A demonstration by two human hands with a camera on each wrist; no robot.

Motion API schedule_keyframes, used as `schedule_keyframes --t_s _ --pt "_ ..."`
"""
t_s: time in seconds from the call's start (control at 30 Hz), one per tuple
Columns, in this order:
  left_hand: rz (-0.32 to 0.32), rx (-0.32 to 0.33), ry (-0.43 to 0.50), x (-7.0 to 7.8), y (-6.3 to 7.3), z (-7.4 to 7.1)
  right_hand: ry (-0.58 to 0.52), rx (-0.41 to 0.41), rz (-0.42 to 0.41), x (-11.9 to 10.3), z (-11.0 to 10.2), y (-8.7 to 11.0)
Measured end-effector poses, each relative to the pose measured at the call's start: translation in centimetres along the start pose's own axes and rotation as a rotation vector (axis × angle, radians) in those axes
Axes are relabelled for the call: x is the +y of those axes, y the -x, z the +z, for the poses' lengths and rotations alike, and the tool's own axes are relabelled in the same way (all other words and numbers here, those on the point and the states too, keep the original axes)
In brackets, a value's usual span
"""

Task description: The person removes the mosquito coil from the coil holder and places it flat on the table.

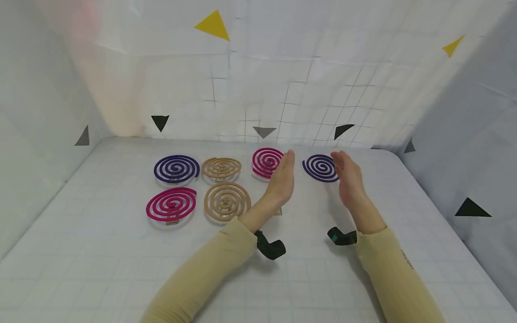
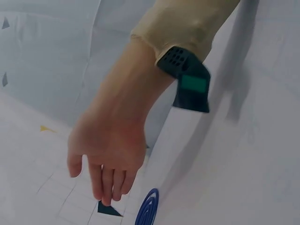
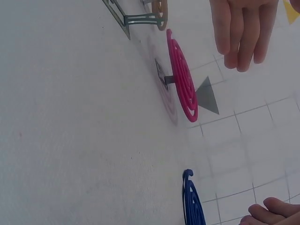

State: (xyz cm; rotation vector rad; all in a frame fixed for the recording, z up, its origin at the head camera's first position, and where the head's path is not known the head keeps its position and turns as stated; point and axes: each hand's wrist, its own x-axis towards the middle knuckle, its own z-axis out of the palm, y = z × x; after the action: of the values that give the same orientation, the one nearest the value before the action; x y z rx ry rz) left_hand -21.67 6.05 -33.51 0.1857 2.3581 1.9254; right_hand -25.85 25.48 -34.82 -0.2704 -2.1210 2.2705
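My left hand is held above the table with its fingers straight, overlapping the pink mosquito coil in the head view. To its right is my right hand, fingers also straight, with the two palms facing across a gap. A dark blue coil lies behind that gap, partly covered by the right fingertips. Neither hand holds anything. The left wrist view shows the right palm with fingers extended. From the right wrist, the left fingers appear above the pink coil, which stands on a small metal stand.
On the table's left side are another dark blue coil, two beige coils, and a second pink coil, some with small stands showing underneath. A small flat piece peeks out by my left wrist. White sheeting walls the table.
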Motion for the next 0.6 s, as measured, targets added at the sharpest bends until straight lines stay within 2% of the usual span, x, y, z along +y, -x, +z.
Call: schedule_keyframes --t_s 0.17,0.4,0.6 --pt "0.02 0.032 0.001 -0.1 -0.4 -2.1 -0.007 -0.021 -0.018 -0.3 0.8 0.6" --pt "-0.026 0.086 0.046 -0.3 -0.9 -4.5 0.028 -0.033 -0.04 -0.6 1.7 1.3" --pt "-0.041 0.104 0.068 -0.8 -1.3 -5.8 0.046 -0.049 -0.035 -0.9 3.0 1.6"
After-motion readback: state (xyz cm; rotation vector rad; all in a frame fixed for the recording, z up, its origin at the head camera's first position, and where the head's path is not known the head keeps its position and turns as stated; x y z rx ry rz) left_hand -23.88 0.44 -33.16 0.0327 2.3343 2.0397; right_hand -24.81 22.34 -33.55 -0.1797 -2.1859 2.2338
